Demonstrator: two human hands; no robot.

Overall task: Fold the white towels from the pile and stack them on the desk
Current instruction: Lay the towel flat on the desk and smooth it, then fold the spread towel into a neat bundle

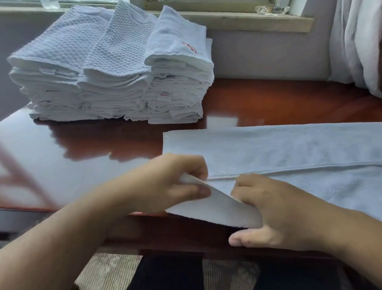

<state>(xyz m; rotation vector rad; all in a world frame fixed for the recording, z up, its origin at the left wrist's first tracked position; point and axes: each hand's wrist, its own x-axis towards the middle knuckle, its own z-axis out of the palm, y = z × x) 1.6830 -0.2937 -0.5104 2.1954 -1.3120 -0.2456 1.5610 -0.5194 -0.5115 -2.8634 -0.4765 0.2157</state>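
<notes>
A white towel [301, 149] lies spread in a long strip across the glossy red-brown desk [92, 142], its near edge hanging over the front. My left hand [165, 184] pinches the towel's near left corner between thumb and fingers and lifts it. My right hand [276, 211] grips the same hanging edge just to the right, fingers on top and thumb underneath. At the back left of the desk stand three side-by-side stacks of folded white towels [114, 73].
A window sill [232, 16] runs behind the stacks, with a small clear object [271, 10] on it. White bedding or cloth [365, 32] is heaped at the right edge. My dark-trousered legs [165, 283] and carpet show below the desk's front edge.
</notes>
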